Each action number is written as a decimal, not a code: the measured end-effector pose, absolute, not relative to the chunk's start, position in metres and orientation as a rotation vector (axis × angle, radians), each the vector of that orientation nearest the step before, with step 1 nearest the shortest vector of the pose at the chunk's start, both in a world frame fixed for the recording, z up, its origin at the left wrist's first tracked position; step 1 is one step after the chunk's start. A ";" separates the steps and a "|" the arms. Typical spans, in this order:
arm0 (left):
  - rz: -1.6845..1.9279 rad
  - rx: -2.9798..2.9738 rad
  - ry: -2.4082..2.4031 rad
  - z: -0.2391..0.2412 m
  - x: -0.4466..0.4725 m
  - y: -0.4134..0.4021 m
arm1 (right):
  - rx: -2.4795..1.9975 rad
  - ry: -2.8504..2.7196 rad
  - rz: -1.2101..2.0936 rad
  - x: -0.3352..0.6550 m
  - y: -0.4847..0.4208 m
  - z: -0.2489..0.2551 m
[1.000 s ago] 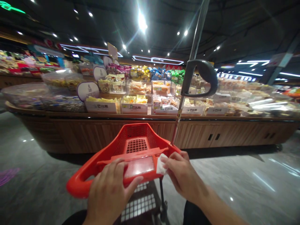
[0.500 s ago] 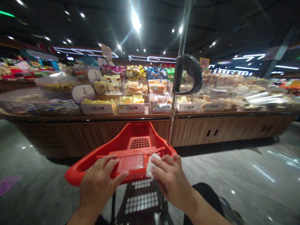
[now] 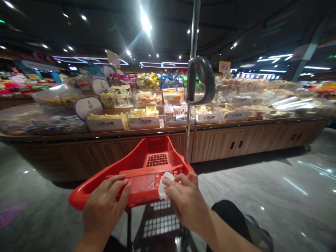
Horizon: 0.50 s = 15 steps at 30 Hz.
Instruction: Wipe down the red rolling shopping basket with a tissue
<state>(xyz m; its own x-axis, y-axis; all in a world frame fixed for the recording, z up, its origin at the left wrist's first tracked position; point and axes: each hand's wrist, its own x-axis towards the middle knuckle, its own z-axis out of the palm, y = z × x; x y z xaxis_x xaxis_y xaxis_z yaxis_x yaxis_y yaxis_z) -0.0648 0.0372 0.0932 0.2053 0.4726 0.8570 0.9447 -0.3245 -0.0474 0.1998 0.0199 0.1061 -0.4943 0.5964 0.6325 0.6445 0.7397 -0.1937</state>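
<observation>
A red plastic shopping cart (image 3: 91, 185) stands right in front of me, its basket narrowing away from my body. My left hand (image 3: 103, 204) grips the left part of its near handle, fingers over the top and thumb close beside them. Pinched in my right hand (image 3: 187, 201) is a crumpled white tissue (image 3: 165, 183), which rests against the handle at the right end of a clear panel (image 3: 143, 182). The undersides of both hands are hidden. A metal pole (image 3: 194, 31) with a dark looped handle (image 3: 210, 84) rises from the cart's right side.
A long wooden display counter (image 3: 126, 145) crosses ahead, just beyond the cart's front. Packaged snacks (image 3: 145, 112) fill its clear bins. Shiny grey floor (image 3: 249, 182) lies to the right. A dark-clothed knee (image 3: 231, 217) and a bag-like item (image 3: 258, 232) are at lower right.
The view has shifted slightly, so cart, pole and counter appear further left. My left thumb has drawn in toward the fingers. My right hand still holds the tissue at the handle.
</observation>
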 end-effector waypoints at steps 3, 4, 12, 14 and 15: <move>-1.050 -1.916 -1.301 0.093 -0.070 0.038 | -0.939 -2.255 -0.097 0.218 0.020 0.102; -1.055 -1.926 -1.299 0.094 -0.072 0.038 | -0.953 -2.254 -0.110 0.226 0.019 0.101; -0.952 -1.821 -1.368 0.112 -0.032 0.024 | -0.878 -2.158 -0.225 0.229 0.021 0.089; -0.952 -1.928 -1.304 0.116 -0.008 0.021 | -0.837 -2.118 -0.249 0.212 0.025 0.083; -0.935 -1.970 -1.303 0.117 0.004 0.021 | -0.814 -2.097 -0.264 0.204 0.027 0.079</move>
<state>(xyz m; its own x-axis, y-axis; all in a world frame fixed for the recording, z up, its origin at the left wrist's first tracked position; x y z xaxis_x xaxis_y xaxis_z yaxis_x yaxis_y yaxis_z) 0.0038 0.0209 0.1169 0.2731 0.5176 0.8108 0.9339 -0.3449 -0.0944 0.2042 0.0270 0.0794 -0.4281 0.4560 0.7802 0.6355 0.7658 -0.0989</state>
